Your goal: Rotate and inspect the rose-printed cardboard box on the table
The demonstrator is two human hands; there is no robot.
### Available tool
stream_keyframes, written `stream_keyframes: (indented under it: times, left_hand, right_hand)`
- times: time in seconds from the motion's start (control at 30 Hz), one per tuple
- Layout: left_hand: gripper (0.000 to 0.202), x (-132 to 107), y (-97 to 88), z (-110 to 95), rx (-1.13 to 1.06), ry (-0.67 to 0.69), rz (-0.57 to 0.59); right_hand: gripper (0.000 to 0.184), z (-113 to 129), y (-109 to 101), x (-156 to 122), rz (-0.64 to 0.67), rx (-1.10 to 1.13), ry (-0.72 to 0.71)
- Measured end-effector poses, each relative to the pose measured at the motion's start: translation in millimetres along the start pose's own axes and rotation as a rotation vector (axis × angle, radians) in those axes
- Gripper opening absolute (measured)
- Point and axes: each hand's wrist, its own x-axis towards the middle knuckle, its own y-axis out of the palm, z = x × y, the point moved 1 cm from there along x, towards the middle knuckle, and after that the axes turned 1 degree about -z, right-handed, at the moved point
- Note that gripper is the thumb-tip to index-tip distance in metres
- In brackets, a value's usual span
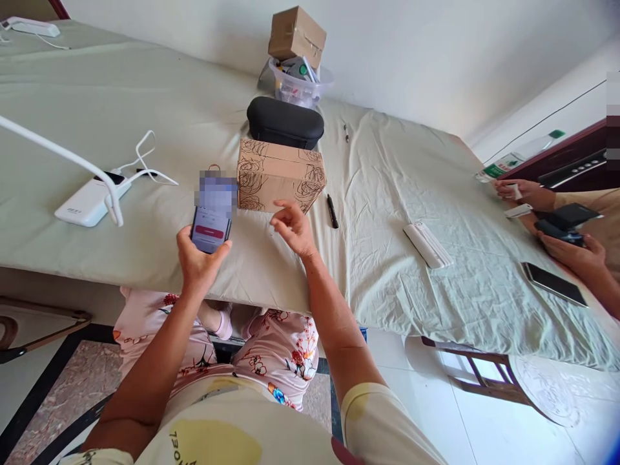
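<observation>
My left hand [201, 261] is wrapped round the lower part of a smartphone [212, 231], its lit screen facing me with a red button near the bottom. The screen's upper part is blurred. To the right, my right hand [294, 229] hovers with fingers loosely bent and apart, holding nothing. It is in front of a cardboard box [281, 169] drawn over with black rose outlines. Just right of that box lies a black marker [332, 212]. A black zippered case [285, 123] sits behind the box.
A white power bank [90, 201] with cables lies left, below a white curved arm [58, 148]. Behind stands a plastic tub [298, 90] topped by a carton [296, 35]. Rightward are a pen [346, 133], a white device [428, 245], another phone [555, 283] and another person's hands [571, 252] holding a dark object.
</observation>
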Motion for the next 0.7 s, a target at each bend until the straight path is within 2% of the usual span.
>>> stream_keyframes:
  times: [0.1,0.13,0.2,0.33,0.43,0.57,0.7]
  left_hand:
    - [0.072,-6.5,24.9,-8.1,-0.103,0.084,0.024]
    - [0.073,-8.9,32.7,-10.2,-0.129,0.116,0.023]
    - [0.076,-14.0,46.8,-13.1,-0.159,0.173,0.018]
    - [0.082,-23.0,66.8,-15.5,-0.176,0.226,0.009]
    - [0.084,-26.7,74.6,-15.7,-0.178,0.228,0.005]
    - [0.084,-29.6,76.9,-16.7,-0.173,0.207,-0.017]
    - [0.081,-26.7,68.0,-18.7,-0.127,0.207,-0.027]
  right_hand:
    - [0.085,0.4,13.1,-2.3,0.461,0.196,0.196]
    - [0.093,0.2,17.0,-3.5,0.57,0.242,0.239]
    - [0.096,-0.2,23.1,-5.5,0.678,0.31,0.268]
    - [0.077,-0.5,26.0,-6.1,0.652,0.323,0.211]
    - [0.073,-1.0,22.6,-5.4,0.629,0.266,0.193]
    - [0.072,-1.6,23.2,-5.4,0.595,0.246,0.177]
    - [0.07,-2.5,27.4,-6.0,0.601,0.267,0.166]
